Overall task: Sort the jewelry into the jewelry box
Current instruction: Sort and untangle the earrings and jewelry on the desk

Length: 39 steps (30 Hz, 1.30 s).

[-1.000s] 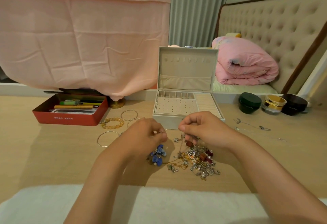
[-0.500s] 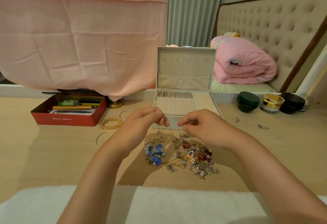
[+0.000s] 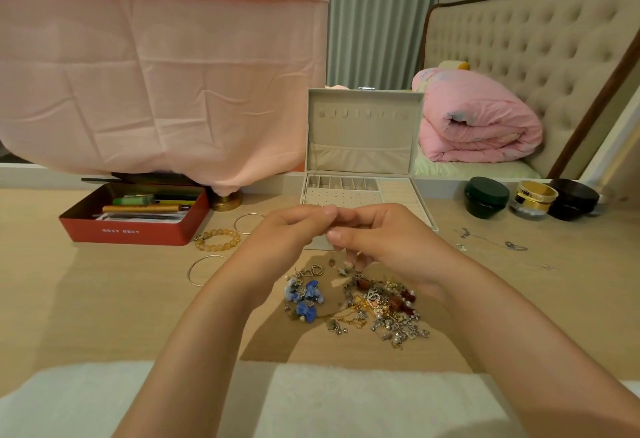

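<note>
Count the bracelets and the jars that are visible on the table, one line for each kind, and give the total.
Thin metal bangles: 2
Amber bead bracelet: 1
Jars: 3 (dark green, gold, dark brown)
Total: 6

Jewelry box (image 3: pixel 363 146) beyond left hand (image 3: pixel 284 240): cream. Left of that hand: red tin (image 3: pixel 131 229), amber bead bracelet (image 3: pixel 218 239). Below it: blue flower pieces (image 3: pixel 304 295). Jewelry pile (image 3: pixel 381 306) under right hand (image 3: pixel 391 247): gold, silver, dark red. Further right: dark green jar (image 3: pixel 486 197), gold-banded jar (image 3: pixel 535 197), black jar (image 3: pixel 573 198).
</note>
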Tool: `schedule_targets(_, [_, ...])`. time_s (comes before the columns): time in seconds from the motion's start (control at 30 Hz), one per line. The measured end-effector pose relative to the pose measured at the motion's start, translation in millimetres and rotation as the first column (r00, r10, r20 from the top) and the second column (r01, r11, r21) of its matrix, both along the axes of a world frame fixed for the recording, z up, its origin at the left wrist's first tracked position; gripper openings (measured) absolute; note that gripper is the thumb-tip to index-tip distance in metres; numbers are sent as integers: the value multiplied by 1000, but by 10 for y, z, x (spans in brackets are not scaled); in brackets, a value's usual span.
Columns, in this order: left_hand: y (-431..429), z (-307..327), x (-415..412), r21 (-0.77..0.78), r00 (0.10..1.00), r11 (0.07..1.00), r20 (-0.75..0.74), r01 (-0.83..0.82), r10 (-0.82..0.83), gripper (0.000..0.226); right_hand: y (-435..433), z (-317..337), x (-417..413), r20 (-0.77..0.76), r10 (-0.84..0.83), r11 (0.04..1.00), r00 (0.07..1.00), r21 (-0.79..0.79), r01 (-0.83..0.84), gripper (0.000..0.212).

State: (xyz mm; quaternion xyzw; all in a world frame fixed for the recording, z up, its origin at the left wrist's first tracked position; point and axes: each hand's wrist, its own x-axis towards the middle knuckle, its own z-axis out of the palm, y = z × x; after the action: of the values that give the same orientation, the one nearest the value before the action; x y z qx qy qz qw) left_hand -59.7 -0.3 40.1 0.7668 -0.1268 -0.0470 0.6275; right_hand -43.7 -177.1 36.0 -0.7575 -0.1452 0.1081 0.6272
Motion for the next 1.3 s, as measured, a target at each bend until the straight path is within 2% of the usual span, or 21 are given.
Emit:
schedule_targets(0.1, [-17, -14, 5, -23, 1000, 1000, 1, -2, 2, 23, -15, -24, -4, -13, 48, 997, 999, -58, -49, 9])
schedule_targets(0.2, [-5, -51, 29, -67, 999, 997, 7, -34, 34, 18, -40, -19, 8, -13, 31, 997, 999, -66, -32, 11])
schedule_targets(0.3, [34, -58, 60, -244, 998, 969, -51, -47, 35, 20, -91, -9, 64, 50, 3, 998, 999, -66, 0, 13])
schedule_targets(0.37, [57, -30, 64, -299, 999, 954, -49, -29, 15, 22, -99, -53, 94, 146, -37, 978, 989, -200, 66, 7])
schedule_targets(0.4, [65, -2, 63, -303, 999, 953, -38, -16, 5, 23, -89, -97, 100, 174, -15, 954, 985, -293, 66, 20])
schedule_targets(0.47, [87, 33, 48, -328, 999, 945, -28, 8, -18, 21, -44, -201, 99, 144, 95, 913, 985, -406, -29, 31])
schedule_targets(0.57, [161, 56, 32, -466, 998, 884, -55, -32, 8, 23, -37, -340, 106, 26, 156, 907, 987, -400, -132, 11])
schedule_targets(0.63, [232, 71, 66, -498, 987, 854, -124, -151, 103, 28, -78, -359, 121, 28, 149, 893, 988, -434, -122, 11])
schedule_targets(0.67, [285, 59, 90, -448, 967, 859, -167, -247, 191, 33, -101, -361, 131, 30, 149, 886, 988, -449, -120, 11])
schedule_targets(0.7, [342, 42, 112, -332, 930, 871, -193, -361, 312, 37, -109, -356, 135, 22, 147, 885, 989, -449, -121, 11])
schedule_targets(0.73, [400, 2, 128, -148, 884, 875, -162, -460, 437, 39, -129, -353, 139, 9, 141, 883, 990, -453, -122, 12])
schedule_targets(0.77, [464, -45, 139, 65, 850, 853, -63, -519, 522, 36, -147, -354, 148, 6, 136, 875, 991, -470, -117, 13])
schedule_targets(0.8, [515, -91, 130, 250, 836, 804, 49, -540, 546, 30, -158, -344, 150, 14, 133, 860, 991, -498, -108, 15])
schedule_targets(0.87, [579, -171, 122, 460, 841, 716, 148, -525, 521, 29, -173, -336, 155, 26, 139, 829, 990, -549, -102, 23])
schedule_targets(1.0, [633, -272, 169, 713, 902, 624, 29, -321, 431, 23, -179, -297, 142, 20, 171, 780, 985, -614, -122, 38])
schedule_targets(1.07, [620, -289, 188, 772, 916, 579, 10, -262, 401, 21, -172, -282, 139, 47, 157, 785, 987, -612, -96, 37])
schedule_targets(1.17, [576, -253, 186, 820, 926, 523, 21, -231, 376, 21, -169, -293, 151, 94, 153, 814, 984, -576, -72, 30])
schedule_targets(1.23, [533, -216, 180, 879, 938, 435, 37, -194, 344, 24, -165, -314, 164, 120, 146, 850, 982, -522, -63, 33])
schedule_targets(1.27, [504, -220, 168, 899, 943, 387, 75, -204, 325, 28, -161, -317, 168, 138, 147, 864, 980, -500, -59, 35])
schedule_targets(1.3, [467, -244, 153, 890, 944, 383, 133, -248, 301, 33, -154, -317, 170, 150, 147, 877, 978, -476, -59, 36])
